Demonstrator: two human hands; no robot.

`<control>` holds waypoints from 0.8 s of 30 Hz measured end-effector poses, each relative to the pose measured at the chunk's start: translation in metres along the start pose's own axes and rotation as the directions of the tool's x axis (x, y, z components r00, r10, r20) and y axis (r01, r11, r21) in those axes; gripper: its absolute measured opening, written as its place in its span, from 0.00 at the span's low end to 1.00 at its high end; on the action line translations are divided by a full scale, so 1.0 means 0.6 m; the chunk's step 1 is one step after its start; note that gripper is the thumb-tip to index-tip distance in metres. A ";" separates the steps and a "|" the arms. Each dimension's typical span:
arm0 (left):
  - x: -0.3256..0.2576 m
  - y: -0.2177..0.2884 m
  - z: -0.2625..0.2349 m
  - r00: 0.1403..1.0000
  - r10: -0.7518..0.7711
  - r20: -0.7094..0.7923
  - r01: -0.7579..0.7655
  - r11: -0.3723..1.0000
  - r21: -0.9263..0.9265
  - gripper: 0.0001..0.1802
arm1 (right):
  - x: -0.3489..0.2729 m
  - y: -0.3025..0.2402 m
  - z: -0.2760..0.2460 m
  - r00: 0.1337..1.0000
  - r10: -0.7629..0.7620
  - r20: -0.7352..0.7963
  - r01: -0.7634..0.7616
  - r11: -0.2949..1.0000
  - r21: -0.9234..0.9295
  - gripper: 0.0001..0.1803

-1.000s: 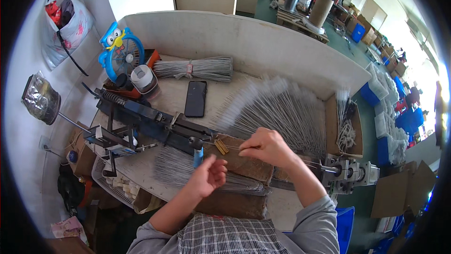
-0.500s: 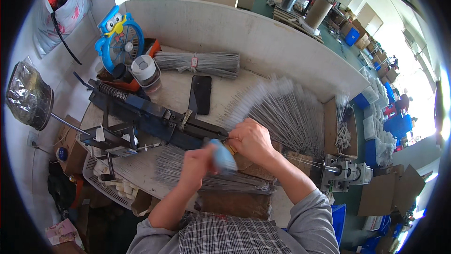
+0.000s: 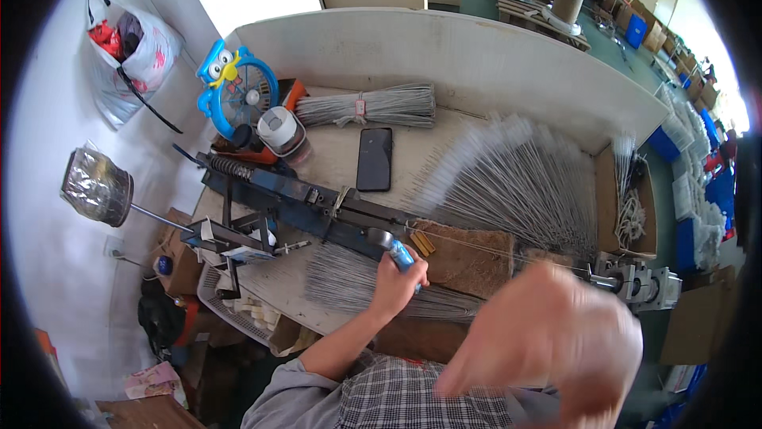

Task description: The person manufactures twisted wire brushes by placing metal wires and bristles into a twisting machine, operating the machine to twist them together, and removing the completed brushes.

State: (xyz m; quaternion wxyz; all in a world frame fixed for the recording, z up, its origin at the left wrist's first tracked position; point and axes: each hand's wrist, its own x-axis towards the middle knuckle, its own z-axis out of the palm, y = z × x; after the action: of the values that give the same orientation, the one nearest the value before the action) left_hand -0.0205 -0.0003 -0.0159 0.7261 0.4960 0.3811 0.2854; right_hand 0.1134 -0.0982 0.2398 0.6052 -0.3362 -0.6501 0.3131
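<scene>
My left hand [image 3: 394, 284] is closed around the blue handle of a short hammer-like tool [image 3: 402, 256]. Its rounded metal head rests above the near end of a long dark metal rail device [image 3: 298, 199]. Close to the camera, my right hand [image 3: 552, 330] is raised and smeared by motion, so its fingers cannot be made out. Beside the tool, a small yellow block [image 3: 422, 243] sits by a brown fibrous pad [image 3: 468, 258]. A thin wire runs over the pad toward a metal chuck [image 3: 635, 280]. Many thin wire rods [image 3: 349, 278] lie under and beside my left forearm.
A fan of thin wires with whitish ends [image 3: 516, 183] spreads at the right. Behind are a black phone [image 3: 375, 159], a tied wire bundle [image 3: 397, 105], a lidded jar [image 3: 279, 131] and a blue fan [image 3: 250, 96]. A cardboard box [image 3: 644, 219] stands far right; a lamp [image 3: 99, 185] at left.
My right hand has left the rail end and come up toward the camera at lower right. My left hand has turned the blue-handled tool, now steadier in view. The view has shifted left.
</scene>
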 end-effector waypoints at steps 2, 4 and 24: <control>0.019 -0.018 -0.029 0.993 0.066 0.094 -0.071 0.996 0.051 0.08 | 0.010 -0.038 0.010 0.958 0.281 0.052 -0.285 0.941 0.182 0.10; 0.029 -0.019 -0.058 0.960 0.229 0.160 -0.278 0.720 0.636 0.11 | 0.017 -0.054 0.021 0.832 0.521 0.188 -0.553 0.762 0.337 0.10; -0.073 -0.033 -0.323 0.891 -0.145 -0.431 0.021 0.960 -0.279 0.07 | 0.111 -0.010 0.195 0.956 0.180 0.234 -0.139 0.974 -0.182 0.13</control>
State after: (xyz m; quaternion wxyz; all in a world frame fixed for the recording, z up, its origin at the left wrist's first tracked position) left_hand -0.2060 0.0558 -0.0647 0.6909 0.2978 0.5166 0.4087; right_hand -0.0066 -0.0476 0.2746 0.4621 -0.3941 -0.7149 0.3464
